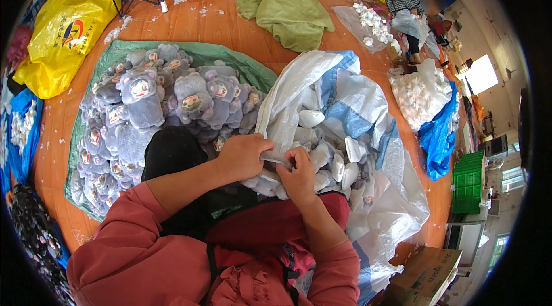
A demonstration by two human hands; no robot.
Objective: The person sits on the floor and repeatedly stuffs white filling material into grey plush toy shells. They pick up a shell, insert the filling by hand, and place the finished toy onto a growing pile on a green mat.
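Both hands meet over my lap, at the near edge of a woven sack. My left hand (244,156) is closed, back upward, on one end of a small grey fabric piece (277,160). With thumb and fingertips my right hand (299,175) pinches the other end; its exact shape is mostly hidden. Beyond and to the right, the open white-and-blue woven sack (359,96) holds several grey plush pieces with white, rounded parts (338,166). On the left lies a large heap of grey plush dolls (141,99) with small printed faces and round ears.
Under the dolls spreads a green sheet (230,53). A yellow bag (66,36) is at far left, an olive cloth bag (287,13) ahead. At right are a bag of white stuffing (420,90), a green crate (468,182), a cardboard box (422,277) and another person (405,1).
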